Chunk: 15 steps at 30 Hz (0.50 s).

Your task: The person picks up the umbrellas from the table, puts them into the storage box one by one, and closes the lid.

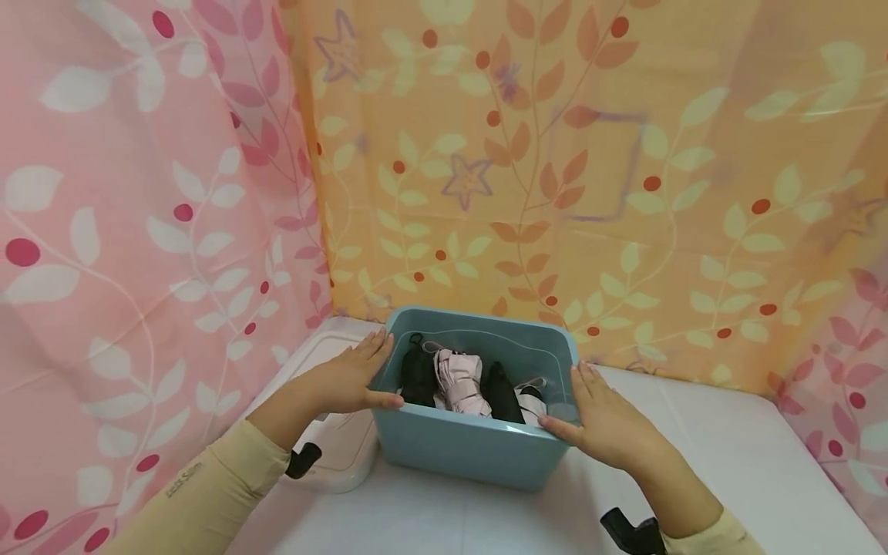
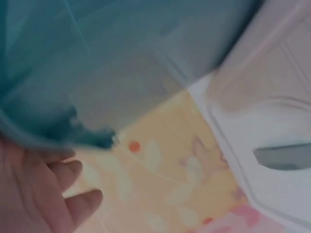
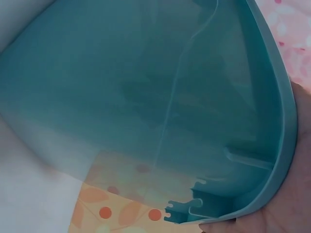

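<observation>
A blue plastic storage bin (image 1: 465, 451) stands on the white surface, its top uncovered. Inside lie bundles with cord loops that look like folded umbrellas: a black one (image 1: 418, 375), a pale pink one (image 1: 460, 383), another black one (image 1: 502, 395) and a pale one (image 1: 530, 405), partly hidden by the front wall. My left hand (image 1: 347, 378) rests on the bin's left rim, fingers straight and thumb along the front edge. Against the right rim lies my right hand (image 1: 610, 416), fingers extended, thumb over the front corner. The right wrist view shows that palm touching the rim (image 3: 289, 121).
A white lid (image 1: 340, 455) lies to the left of the bin, partly beneath my left forearm; a grey clip (image 2: 284, 157) shows on it. Patterned cloth, orange behind (image 1: 527, 154) and pink at the left (image 1: 139, 231), hangs round the white surface (image 1: 680, 432).
</observation>
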{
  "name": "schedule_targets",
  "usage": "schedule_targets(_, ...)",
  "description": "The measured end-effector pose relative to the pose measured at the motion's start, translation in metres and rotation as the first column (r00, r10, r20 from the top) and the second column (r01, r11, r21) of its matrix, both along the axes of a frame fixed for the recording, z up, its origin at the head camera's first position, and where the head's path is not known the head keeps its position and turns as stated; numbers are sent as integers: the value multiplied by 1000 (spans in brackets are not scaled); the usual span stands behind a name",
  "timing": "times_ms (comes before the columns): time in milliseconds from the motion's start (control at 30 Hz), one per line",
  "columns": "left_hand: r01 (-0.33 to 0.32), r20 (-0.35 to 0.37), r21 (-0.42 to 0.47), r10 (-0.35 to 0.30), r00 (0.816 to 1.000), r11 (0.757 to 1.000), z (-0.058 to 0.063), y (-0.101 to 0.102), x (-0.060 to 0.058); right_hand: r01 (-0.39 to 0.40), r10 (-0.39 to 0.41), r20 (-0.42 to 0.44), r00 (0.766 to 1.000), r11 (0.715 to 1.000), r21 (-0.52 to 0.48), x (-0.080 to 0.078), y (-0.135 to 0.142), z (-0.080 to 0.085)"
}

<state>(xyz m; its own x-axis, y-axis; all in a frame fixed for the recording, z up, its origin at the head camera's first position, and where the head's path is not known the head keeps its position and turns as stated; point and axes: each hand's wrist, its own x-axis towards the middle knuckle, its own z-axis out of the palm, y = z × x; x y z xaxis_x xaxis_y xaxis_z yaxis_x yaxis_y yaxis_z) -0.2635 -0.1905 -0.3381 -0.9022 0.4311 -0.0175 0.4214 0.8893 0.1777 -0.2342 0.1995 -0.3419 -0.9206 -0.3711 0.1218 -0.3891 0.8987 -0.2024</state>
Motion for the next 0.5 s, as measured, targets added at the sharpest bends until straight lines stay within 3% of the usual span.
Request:
schedule_targets(100,-30,-8,100,31,1000,995,-4,-19,0,-2,2,22,1000,1000,-13,1,0,1)
schedule_targets(267,-165,-15,249,174,985,954,-17,-58,3,-3,3,33,999,1000,-19,2,0,2)
schedule_targets(367,-250,3,309,262,965,918,-31,-81,9,1,0,33,999,1000,-24,1,1,2)
schedule_targets(500,-385,69,331,384,921,862,-54,-107,22,5,-4,42,999,1000,-29,1,1,1)
